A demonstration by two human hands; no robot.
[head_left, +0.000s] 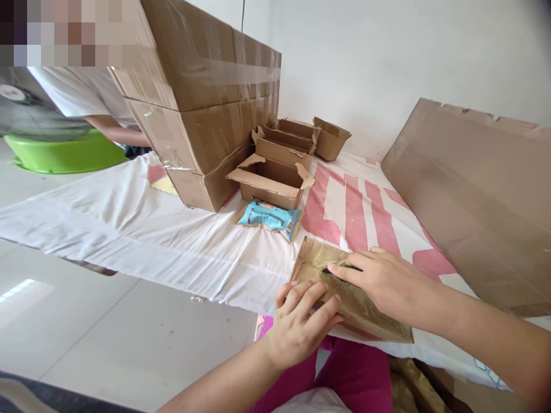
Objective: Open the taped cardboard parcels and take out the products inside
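Observation:
A small taped cardboard box lies at the front edge of the cloth-covered table, right before me. My left hand holds its near left side, with the fingers bent over the edge and slightly apart. Over the top of the box, my right hand is closed around a small item with dark and green parts. Most of that item is hidden under the fingers, so its kind cannot be made out. Just beyond the box lies a blue snack packet with yellow ends.
Open cardboard boxes stand in a row behind the packet. A tall stack of taped cartons rises at left, and a large cardboard sheet leans at right. Past the stack sit another person and a green basin.

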